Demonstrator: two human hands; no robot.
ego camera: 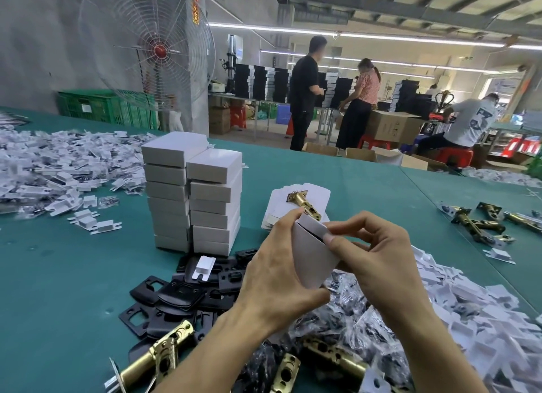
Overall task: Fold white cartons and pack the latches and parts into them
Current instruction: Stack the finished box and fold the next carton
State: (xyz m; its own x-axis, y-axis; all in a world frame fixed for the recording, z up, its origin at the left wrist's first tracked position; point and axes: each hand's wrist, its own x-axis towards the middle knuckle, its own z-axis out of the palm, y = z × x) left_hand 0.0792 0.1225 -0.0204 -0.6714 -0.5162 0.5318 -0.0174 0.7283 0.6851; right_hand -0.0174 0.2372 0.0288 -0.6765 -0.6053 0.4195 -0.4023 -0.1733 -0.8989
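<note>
A white carton (312, 254) is held upright between both hands above the green table (73, 269). My left hand (272, 275) grips its left side. My right hand (378, 254) pinches the top flap with thumb and fingers. Behind it a brass latch (303, 203) lies on a stack of flat white carton blanks (316, 193). Two stacks of folded white cartons (193, 196) stand left of centre. Black strike plates (181, 296) lie in front of them. More brass latches (158, 354) lie at the near edge, among clear bags of screws (352, 313).
White card inserts lie in heaps at the left (58, 163) and at the right (481, 313). Several brass latches (481, 222) lie at the far right. A large standing fan (149, 43) and green crates (99, 105) are behind the table. Several people work in the background.
</note>
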